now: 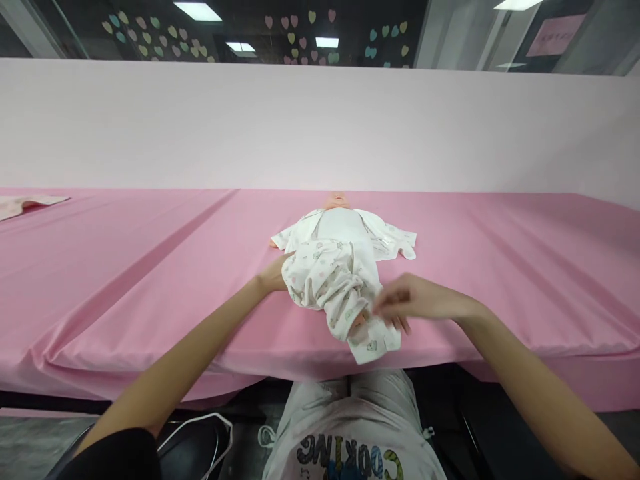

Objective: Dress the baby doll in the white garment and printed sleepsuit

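Observation:
A baby doll lies on its back, its head end toward the wall. It wears a white top with the sleeves spread out. Bunched white patterned baby trousers cover its lower body, and a bit of the doll's foot shows at the near end. At the left side of the trousers is my left hand, its fingers hidden behind the cloth. Just over the near trouser leg hovers my right hand, slightly blurred, with loosely bent fingers apart; I see nothing held in it.
A pink cloth with creases covers the table, whose near edge is at my lap. Folded pale fabric lies at the far left. Behind the table stands a white wall. A white cable loops below on the left.

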`<state>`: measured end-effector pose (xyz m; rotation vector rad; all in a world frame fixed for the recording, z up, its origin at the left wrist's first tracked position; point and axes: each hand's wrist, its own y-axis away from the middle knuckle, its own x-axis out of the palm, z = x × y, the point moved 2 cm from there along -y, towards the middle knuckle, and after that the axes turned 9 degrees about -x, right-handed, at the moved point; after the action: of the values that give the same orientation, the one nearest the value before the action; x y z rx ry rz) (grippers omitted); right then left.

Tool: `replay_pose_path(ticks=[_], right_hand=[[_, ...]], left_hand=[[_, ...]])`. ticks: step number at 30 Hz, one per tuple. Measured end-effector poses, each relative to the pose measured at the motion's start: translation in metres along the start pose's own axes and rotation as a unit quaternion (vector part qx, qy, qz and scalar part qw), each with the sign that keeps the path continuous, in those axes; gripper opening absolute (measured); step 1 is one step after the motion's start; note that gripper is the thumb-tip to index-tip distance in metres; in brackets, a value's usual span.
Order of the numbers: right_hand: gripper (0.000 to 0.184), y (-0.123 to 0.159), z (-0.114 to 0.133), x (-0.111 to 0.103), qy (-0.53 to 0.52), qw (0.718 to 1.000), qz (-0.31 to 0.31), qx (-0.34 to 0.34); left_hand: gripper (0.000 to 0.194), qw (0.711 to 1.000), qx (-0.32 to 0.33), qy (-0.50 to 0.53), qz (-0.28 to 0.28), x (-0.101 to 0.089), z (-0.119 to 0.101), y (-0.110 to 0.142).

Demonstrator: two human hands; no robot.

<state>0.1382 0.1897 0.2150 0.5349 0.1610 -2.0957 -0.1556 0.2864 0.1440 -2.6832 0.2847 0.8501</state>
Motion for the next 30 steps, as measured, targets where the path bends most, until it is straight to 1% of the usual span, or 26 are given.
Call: replay_pose_path(ticks=[1,2,3,4,5,6,7,8,9,10,12,13,14,16,18,19,21,23,24,27,30], right_hand=[[0.023,-0.012,-0.008,-0.012,0.049,0.994,-0.095,-0.008],[0.020,-0.025,-0.017,-0.022,0.107,0.979,-0.174,-0.005],[0.018,-0.038,-0.026,-0.029,0.168,0.956,-0.240,-0.003],[0.017,-0.052,-0.033,-0.035,0.220,0.933,-0.284,-0.006],[0.019,-0.065,-0.040,-0.038,0.266,0.913,-0.308,-0.013],[0.020,-0.078,-0.045,-0.040,0.307,0.898,-0.313,-0.023],[0.021,-0.090,-0.049,-0.040,0.338,0.891,-0.301,-0.040],[0.021,-0.101,-0.052,-0.040,0.359,0.888,-0.282,-0.056],[0.021,-0.110,-0.053,-0.038,0.369,0.888,-0.264,-0.071],[0.022,-0.116,-0.054,-0.036,0.367,0.892,-0.250,-0.082],[0.028,-0.125,-0.055,-0.033,0.348,0.901,-0.246,-0.083],[0.032,-0.127,-0.056,-0.031,0.341,0.902,-0.255,-0.075],[0.033,-0.128,-0.057,-0.030,0.336,0.901,-0.266,-0.067],[0.028,-0.130,-0.060,-0.027,0.319,0.900,-0.292,-0.057],[0.021,-0.131,-0.065,-0.026,0.261,0.908,-0.319,-0.075],[0.021,-0.130,-0.067,-0.025,0.213,0.915,-0.330,-0.096],[0.023,-0.129,-0.070,-0.025,0.095,0.921,-0.352,-0.138],[0.029,-0.127,-0.071,-0.026,-0.011,0.913,-0.373,-0.167],[0.033,-0.125,-0.071,-0.027,-0.045,0.908,-0.379,-0.174],[0.037,-0.122,-0.071,-0.029,-0.082,0.900,-0.386,-0.185],[0.037,-0.121,-0.071,-0.030,-0.116,0.903,-0.372,-0.179]], left_hand=[[0.026,0.999,0.019,-0.022,0.019,-0.011,0.002,0.001],[0.026,0.997,0.041,-0.059,0.031,-0.020,0.004,0.001],[0.024,0.991,0.060,-0.117,0.029,-0.028,0.005,0.001],[0.024,0.983,0.066,-0.170,0.007,-0.034,0.004,0.000],[0.026,0.975,0.061,-0.213,-0.032,-0.037,0.001,-0.002],[0.029,0.969,0.046,-0.231,-0.080,-0.038,-0.004,-0.005],[0.032,0.967,0.022,-0.219,-0.130,-0.036,-0.012,-0.009],[0.034,0.968,0.003,-0.184,-0.169,-0.030,-0.021,-0.013],[0.034,0.974,-0.009,-0.131,-0.186,-0.020,-0.030,-0.017],[0.034,0.979,-0.016,-0.086,-0.185,-0.008,-0.040,-0.022],[0.036,0.990,0.002,-0.049,-0.130,0.019,-0.057,-0.031],[0.036,0.992,0.008,-0.061,-0.111,0.031,-0.062,-0.036],[0.035,0.991,0.015,-0.084,-0.105,0.041,-0.065,-0.039],[0.032,0.988,0.020,-0.114,-0.105,0.052,-0.066,-0.045],[0.031,0.990,0.026,-0.096,-0.100,0.053,-0.063,-0.048],[0.032,0.993,0.030,-0.073,-0.085,0.051,-0.061,-0.048],[0.035,0.999,0.034,-0.014,-0.040,0.047,-0.059,-0.047],[0.037,0.998,0.022,0.051,0.020,0.042,-0.060,-0.043],[0.035,0.995,0.012,0.082,0.048,0.040,-0.062,-0.041],[0.028,0.982,-0.012,0.152,0.113,0.035,-0.070,-0.034],[0.033,0.956,-0.055,0.230,0.176,0.033,-0.070,-0.029]])
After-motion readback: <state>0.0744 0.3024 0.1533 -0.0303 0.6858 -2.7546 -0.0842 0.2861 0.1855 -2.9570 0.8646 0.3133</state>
